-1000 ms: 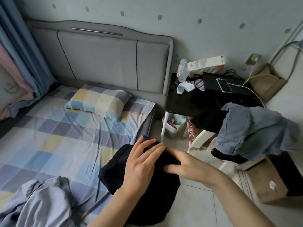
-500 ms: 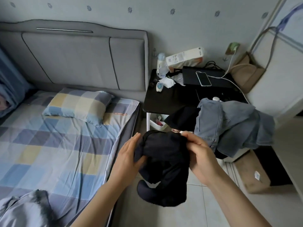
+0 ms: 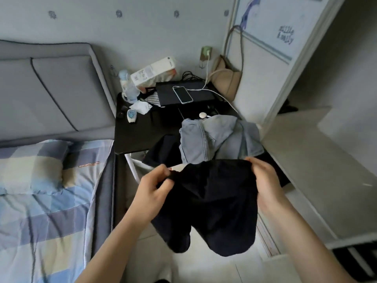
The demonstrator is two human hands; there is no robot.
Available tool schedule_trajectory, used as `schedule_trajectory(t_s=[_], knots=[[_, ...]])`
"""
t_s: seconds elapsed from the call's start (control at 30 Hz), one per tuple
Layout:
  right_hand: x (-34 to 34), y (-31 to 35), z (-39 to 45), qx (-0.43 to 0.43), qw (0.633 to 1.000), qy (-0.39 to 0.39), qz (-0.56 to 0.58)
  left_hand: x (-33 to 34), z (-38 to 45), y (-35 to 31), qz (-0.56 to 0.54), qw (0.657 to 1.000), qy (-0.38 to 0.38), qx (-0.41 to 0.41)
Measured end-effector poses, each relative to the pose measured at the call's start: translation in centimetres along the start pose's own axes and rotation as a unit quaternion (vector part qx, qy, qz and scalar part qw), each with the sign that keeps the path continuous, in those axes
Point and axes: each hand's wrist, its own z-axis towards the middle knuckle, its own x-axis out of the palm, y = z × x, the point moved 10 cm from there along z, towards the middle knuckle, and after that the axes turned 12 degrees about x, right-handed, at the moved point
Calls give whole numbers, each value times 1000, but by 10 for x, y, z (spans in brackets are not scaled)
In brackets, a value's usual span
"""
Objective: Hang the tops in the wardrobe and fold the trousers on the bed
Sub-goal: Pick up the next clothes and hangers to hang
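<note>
Both hands held a black garment (image 3: 206, 201) up by its top edge, over the floor between the bed (image 3: 51, 201) on the left and the wardrobe (image 3: 302, 58) on the right. The left hand (image 3: 152, 189) pinched the left corner of that edge, its fingers curled round the cloth; the right hand (image 3: 263, 180) gripped the right corner the same way. Two short lobes hung from the bottom of the garment, so it looked like a pair of shorts, though the dark cloth gave little detail.

Just beyond it, a blue denim garment (image 3: 218, 139) lay heaped over another dark piece (image 3: 163, 152) at the near edge of the black worktop (image 3: 138, 135), which also carried a phone (image 3: 183, 94) on a cable and a water bottle (image 3: 127, 86).

The step in hand appeared to be opening the piece out to identify it and straighten the waistband. If it was indeed legwear, the next move would call for carrying it left onto the bed, laying it flat and bringing one leg over the other. If it proved a top, it would need a hanger; none was visible.
</note>
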Motion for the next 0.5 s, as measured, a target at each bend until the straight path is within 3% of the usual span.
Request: schedule_trajectory(t_s=[0.13, 0.2, 0.27, 0.33, 0.4, 0.5], knots=[[-36, 20, -6, -60, 948, -139, -278, 29, 36, -43, -32, 996, 50, 60], [-39, 35, -22, -92, 924, -197, -316, 48, 49, -57, -42, 993, 79, 77], [-32, 44, -35, -96, 932, -210, -280, 68, 58, -64, -55, 989, 107, 81], [-11, 38, -36, -14, 972, -139, -189, 85, 59, -70, -46, 986, 135, 90], [7, 26, -33, 80, 990, -83, -79, 101, 56, -74, -28, 979, 169, 111], [6, 21, -30, 107, 988, -110, 5, 117, 49, -75, 0, 969, 205, 138]])
